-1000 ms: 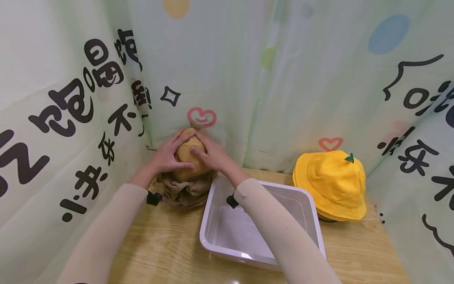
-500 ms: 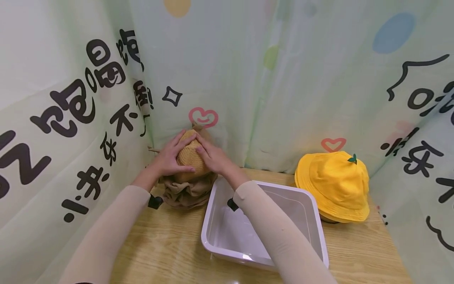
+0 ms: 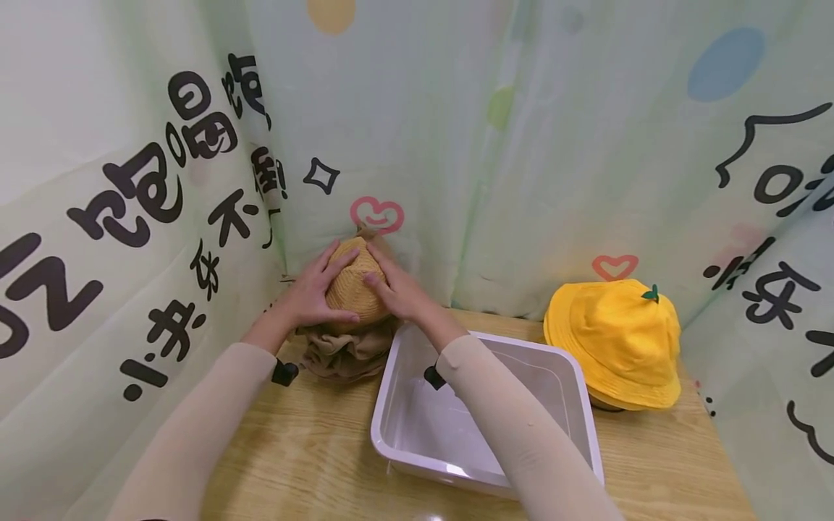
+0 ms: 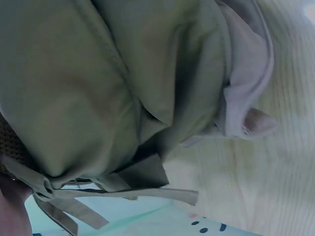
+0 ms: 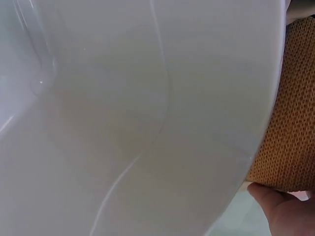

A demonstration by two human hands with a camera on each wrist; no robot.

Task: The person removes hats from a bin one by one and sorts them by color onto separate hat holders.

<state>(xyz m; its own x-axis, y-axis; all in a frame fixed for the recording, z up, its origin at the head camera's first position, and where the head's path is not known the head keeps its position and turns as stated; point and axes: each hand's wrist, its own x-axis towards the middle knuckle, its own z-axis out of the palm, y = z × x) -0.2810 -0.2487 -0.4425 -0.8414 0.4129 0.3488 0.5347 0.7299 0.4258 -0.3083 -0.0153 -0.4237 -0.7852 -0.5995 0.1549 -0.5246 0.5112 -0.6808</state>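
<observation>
A tan knitted hat point(image 3: 355, 295) stands at the back left on top of a ruffled khaki cloth hat point(image 3: 345, 353). My left hand point(image 3: 311, 295) lies along the knitted hat's left side, its thumb across the front. Against the right side rests my right hand point(image 3: 402, 291), thumb near the front. The fingers of both hands look mostly straight and spread over the crown. Khaki cloth point(image 4: 74, 98) with a tied strap point(image 4: 123, 193) fills much of the left wrist view. In the right wrist view, the orange-brown knit point(image 5: 290, 123) appears beside fingertips point(image 5: 266, 194).
A pale lilac plastic basin point(image 3: 449, 472) sits on the wooden table point(image 3: 293, 449), under my right forearm and close beside the khaki hat. To its right stands a yellow bucket hat point(image 3: 612, 340) with a green sprout. Printed curtains point(image 3: 417, 130) enclose the back and sides.
My hands shift slightly on the knitted hat; the right fingers slide a little down its right side. The whole scene drifts slightly right in view. Basin and yellow hat stay in place.
</observation>
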